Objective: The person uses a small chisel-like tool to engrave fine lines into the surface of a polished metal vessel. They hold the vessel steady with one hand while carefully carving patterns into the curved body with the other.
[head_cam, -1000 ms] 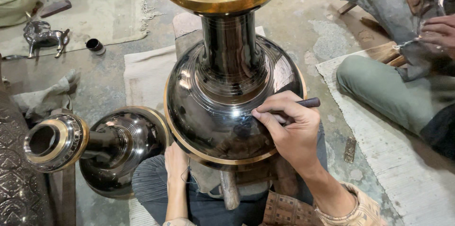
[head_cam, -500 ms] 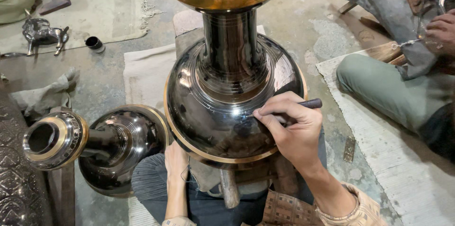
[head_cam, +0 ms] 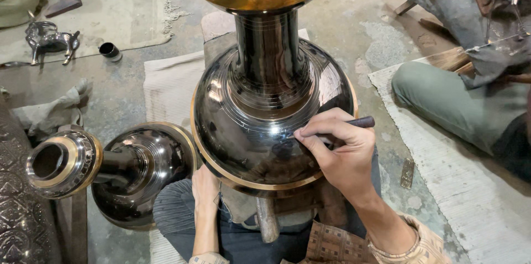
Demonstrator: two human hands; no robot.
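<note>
I see a large black metal vase (head_cam: 260, 125) with brass-coloured bands standing upright in the centre of the view, its round body resting above my lap and its neck rising toward the camera.

Right hand (head_cam: 337, 153): the fingers are closed in a pinch on a dark engraving tool (head_cam: 354, 124). The tool lies nearly level, its butt end pointing to the right, its tip touching the shoulder of the vase body. The heel of the hand rests on the vase surface just above the lower brass band.

Left hand (head_cam: 206, 189): it sits under the lower left edge of the vase body, touching it from below. The fingers are hidden behind the vase; I cannot tell whether they are spread or curled.

Fine scribed lines show on the vase shoulder near the tool tip.

A second black vase (head_cam: 110, 170) lies on its side to the left, mouth toward the left edge. A metal animal figurine (head_cam: 47, 40) and a small dark cup (head_cam: 109, 51) sit on the floor at upper left. Another person's leg (head_cam: 448, 98) in green trousers rests on a mat (head_cam: 470, 197) at right.
</note>
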